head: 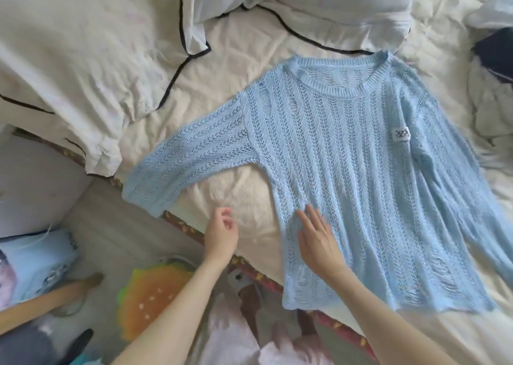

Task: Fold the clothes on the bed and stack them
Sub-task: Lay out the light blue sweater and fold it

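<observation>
— State of right grip (pixel 319 242)?
— Laid flat on the sweater (pixel 361 156), fingers straight, pressing the near side of the body, pinching nothing.
— And left grip (pixel 222 234)?
— Loosely curled, empty, hovering just beside the sweater's edge over bare bed (pixel 236 59), below the sleeve (pixel 180 164).
— Whereabouts of the sweater overall?
— Spread face up across the bed, neck toward the pillows (pixel 83 59), hem at the near edge. Sleeve stretched out leftward, cuff overhanging the edge; other sleeve lying down along the body.
— Likely trouble from here?
— Snagging, first. Open knit, ragged holes near the hem: easy to hook a fingertip through and pull a thread while smoothing or lifting.
— Anything else?
— Probably a skewed fold, if lifted with one grip only. Soft, stretchy fabric, bound to sag and drag off line. Also worth watching the overhanging cuff and hem: enough weight past the edge, and likely to slide floorward once released.
— Remedy?
— Pinch ribbed edges rather than mesh, bring the sleeve in first, keep one palm down during each fold.
— Stacking yet?
— Not begun, judging by this. No fold made in the sweater, more clothes (pixel 494 56) heaped at the far right.
</observation>
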Action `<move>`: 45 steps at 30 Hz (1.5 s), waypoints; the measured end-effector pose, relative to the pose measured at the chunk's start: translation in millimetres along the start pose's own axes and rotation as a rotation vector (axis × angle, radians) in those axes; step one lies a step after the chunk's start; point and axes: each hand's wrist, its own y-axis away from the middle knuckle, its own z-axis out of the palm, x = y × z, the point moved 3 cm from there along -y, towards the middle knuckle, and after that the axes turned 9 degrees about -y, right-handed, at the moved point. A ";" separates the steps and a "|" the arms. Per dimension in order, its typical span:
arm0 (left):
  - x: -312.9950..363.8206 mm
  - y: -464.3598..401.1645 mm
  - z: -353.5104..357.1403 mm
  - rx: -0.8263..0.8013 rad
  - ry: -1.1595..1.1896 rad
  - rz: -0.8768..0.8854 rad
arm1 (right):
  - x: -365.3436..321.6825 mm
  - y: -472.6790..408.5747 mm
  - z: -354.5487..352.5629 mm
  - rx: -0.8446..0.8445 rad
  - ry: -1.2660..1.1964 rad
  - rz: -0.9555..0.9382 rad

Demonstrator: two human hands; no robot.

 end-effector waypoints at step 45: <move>-53.7 183.7 118.1 0.354 -0.088 -0.286 | 379.4 161.6 -133.8 0.576 -0.802 0.818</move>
